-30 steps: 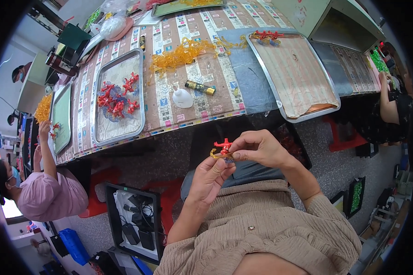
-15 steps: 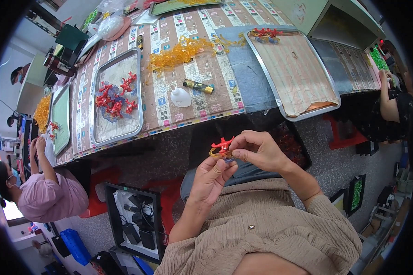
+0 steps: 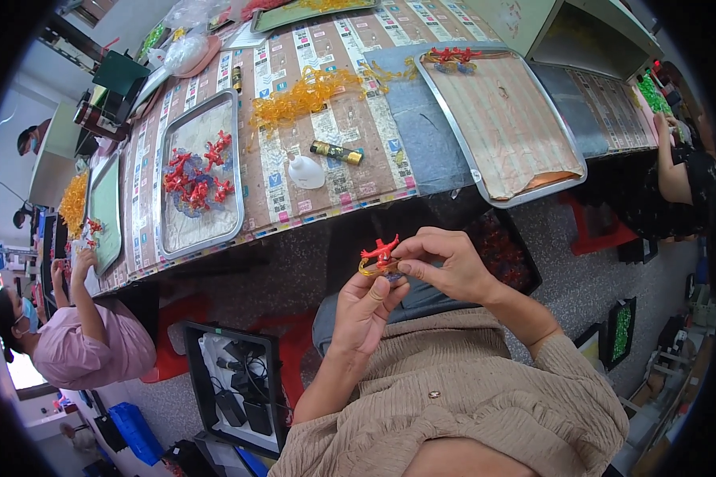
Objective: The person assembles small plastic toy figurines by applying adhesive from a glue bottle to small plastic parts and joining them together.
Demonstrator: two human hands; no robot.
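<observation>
A small red plastic figurine (image 3: 383,250) with its arms spread stands upright between my hands, over my lap. A curved, see-through yellow piece (image 3: 364,267) shows at its left side, low down, with a bit of blue underneath. My left hand (image 3: 362,318) is closed on the figurine from below, thumb and fingers around its base. From the right, my right hand (image 3: 453,266) pinches at the figurine's lower side with thumb and index finger. Those fingertips hide exactly which part they grip.
On the table lie a tray of red and blue figurines (image 3: 237,199), a yellow pile of parts (image 3: 298,99), a white squeeze bottle (image 3: 305,172), a black-gold tube (image 3: 336,152) and a paper-lined tray (image 3: 501,119). A black bin (image 3: 235,381) stands lower left. Co-workers sit left and right.
My hands keep their hold, and the figurine looks slightly turned and more upright. The table has shifted a little left in view. The left co-worker's head and hands have moved.
</observation>
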